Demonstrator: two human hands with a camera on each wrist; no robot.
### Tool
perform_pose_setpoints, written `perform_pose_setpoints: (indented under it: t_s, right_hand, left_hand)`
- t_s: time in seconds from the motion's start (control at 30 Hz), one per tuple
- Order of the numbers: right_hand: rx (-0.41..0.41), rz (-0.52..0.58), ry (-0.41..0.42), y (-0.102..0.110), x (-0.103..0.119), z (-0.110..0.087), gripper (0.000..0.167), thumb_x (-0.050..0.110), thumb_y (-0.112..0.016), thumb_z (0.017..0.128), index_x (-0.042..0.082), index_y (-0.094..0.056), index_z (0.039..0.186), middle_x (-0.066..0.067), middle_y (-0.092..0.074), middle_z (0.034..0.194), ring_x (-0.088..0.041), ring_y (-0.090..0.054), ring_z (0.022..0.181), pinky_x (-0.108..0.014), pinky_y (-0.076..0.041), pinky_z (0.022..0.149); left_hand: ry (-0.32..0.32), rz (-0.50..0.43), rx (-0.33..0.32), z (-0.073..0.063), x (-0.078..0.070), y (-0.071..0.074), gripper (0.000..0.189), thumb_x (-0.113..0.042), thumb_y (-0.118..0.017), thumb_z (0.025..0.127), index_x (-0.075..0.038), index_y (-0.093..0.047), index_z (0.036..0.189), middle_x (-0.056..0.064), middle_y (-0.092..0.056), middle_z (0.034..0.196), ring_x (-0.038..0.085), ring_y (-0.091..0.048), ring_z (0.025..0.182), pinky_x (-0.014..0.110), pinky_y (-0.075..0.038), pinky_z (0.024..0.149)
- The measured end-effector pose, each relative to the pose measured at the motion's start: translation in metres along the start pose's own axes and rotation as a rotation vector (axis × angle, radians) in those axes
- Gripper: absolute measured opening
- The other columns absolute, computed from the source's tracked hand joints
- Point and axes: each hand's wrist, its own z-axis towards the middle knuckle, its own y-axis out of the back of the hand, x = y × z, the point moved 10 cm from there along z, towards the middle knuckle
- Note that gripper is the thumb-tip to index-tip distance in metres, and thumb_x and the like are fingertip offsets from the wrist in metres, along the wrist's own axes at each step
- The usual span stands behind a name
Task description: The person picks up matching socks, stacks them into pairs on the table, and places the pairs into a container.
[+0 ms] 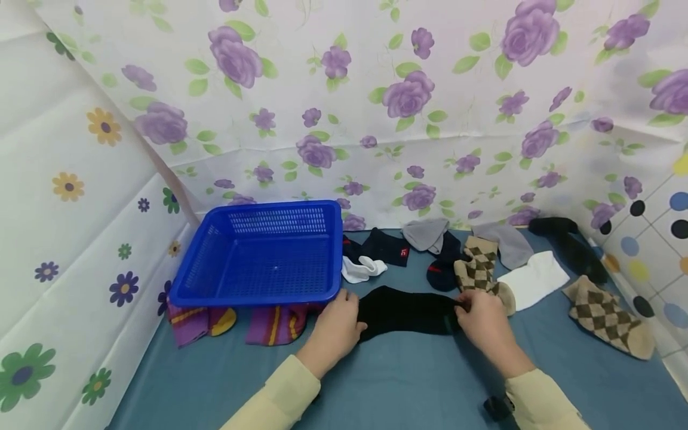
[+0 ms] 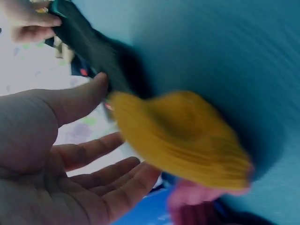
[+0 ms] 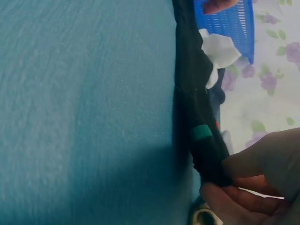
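Observation:
A black sock (image 1: pixel 408 312) with a small green band (image 3: pixel 201 132) is stretched sideways on the blue cloth between my hands. My right hand (image 1: pixel 486 325) pinches its right end between thumb and fingers. At its left end is my left hand (image 1: pixel 334 325), thumb (image 2: pixel 84 96) by the sock's edge and fingers apart and fairly straight. A yellow sock part (image 2: pixel 183 140) stands close before the left fingers in the left wrist view and hides the black sock's end. Purple striped socks (image 1: pixel 274 325) lie just left of the left hand.
A blue plastic basket (image 1: pixel 258 298) stands at the back left. Behind the black sock lie a white sock (image 1: pixel 362 269), a dark sock (image 1: pixel 387 246), a grey sock (image 1: pixel 427 234) and a checkered sock (image 1: pixel 478 263). Another checkered sock (image 1: pixel 610 316) lies far right. Patterned sheets form the walls.

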Motion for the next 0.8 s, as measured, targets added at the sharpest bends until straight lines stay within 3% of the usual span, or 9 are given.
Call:
perform_pose_setpoints:
  t_s: [0.1, 0.23, 0.3, 0.4, 0.53, 0.8]
  right_hand:
    - [-0.045, -0.032, 0.034, 0.009, 0.009, -0.006, 0.019, 0.009, -0.068, 0.080, 0.004, -0.070, 0.098, -0.012, -0.070, 0.089, -0.021, -0.063, 0.074, -0.038, -0.050, 0.059]
    - [-0.093, -0.070, 0.193, 0.011, 0.036, -0.017, 0.022, 0.004, -0.068, 0.079, 0.007, -0.070, 0.101, -0.011, -0.069, 0.096, -0.025, -0.064, 0.085, -0.042, -0.052, 0.067]
    - [-0.062, -0.087, 0.287, 0.002, 0.049, -0.022, 0.022, 0.001, -0.068, 0.079, 0.009, -0.070, 0.099, -0.008, -0.068, 0.098, -0.025, -0.064, 0.091, -0.042, -0.053, 0.073]
    - [0.042, -0.120, 0.362, -0.018, 0.057, -0.026, 0.024, -0.001, -0.068, 0.079, 0.010, -0.070, 0.100, -0.006, -0.067, 0.104, -0.024, -0.063, 0.098, -0.039, -0.053, 0.079]
    - [0.128, -0.152, 0.371, -0.033, 0.050, -0.026, 0.029, 0.001, -0.070, 0.079, 0.006, -0.068, 0.107, -0.012, -0.064, 0.115, -0.030, -0.059, 0.108, -0.043, -0.051, 0.086]
    - [0.186, -0.173, 0.354, -0.039, 0.037, -0.018, 0.038, 0.007, -0.071, 0.080, 0.004, -0.063, 0.118, -0.014, -0.060, 0.121, -0.032, -0.055, 0.111, -0.047, -0.048, 0.088]
  left_hand:
    - [-0.060, 0.030, -0.028, -0.003, -0.015, 0.006, 0.029, -0.024, -0.073, 0.081, -0.008, -0.065, 0.104, 0.006, -0.059, 0.099, 0.018, -0.057, 0.089, 0.033, -0.053, 0.079]
    - [-0.093, 0.044, -0.010, -0.003, -0.021, 0.003, 0.022, -0.013, -0.074, 0.078, -0.009, -0.068, 0.100, 0.005, -0.061, 0.097, 0.018, -0.058, 0.089, 0.033, -0.053, 0.079]
    - [-0.101, 0.046, 0.009, -0.002, -0.021, -0.002, 0.022, -0.011, -0.074, 0.077, -0.009, -0.068, 0.098, 0.006, -0.062, 0.098, 0.019, -0.059, 0.089, 0.033, -0.053, 0.080]
    - [-0.111, 0.047, 0.026, 0.000, -0.021, -0.010, 0.019, -0.012, -0.074, 0.077, -0.009, -0.068, 0.095, 0.006, -0.062, 0.096, 0.018, -0.059, 0.086, 0.033, -0.053, 0.077]
    - [-0.122, 0.074, 0.034, 0.002, -0.026, -0.014, 0.013, -0.016, -0.074, 0.079, -0.011, -0.068, 0.088, 0.004, -0.061, 0.088, 0.018, -0.058, 0.082, 0.032, -0.053, 0.071]
    - [-0.106, 0.138, 0.046, 0.007, -0.028, -0.016, 0.015, -0.019, -0.077, 0.075, -0.012, -0.068, 0.084, 0.004, -0.062, 0.089, 0.019, -0.058, 0.084, 0.034, -0.054, 0.070]
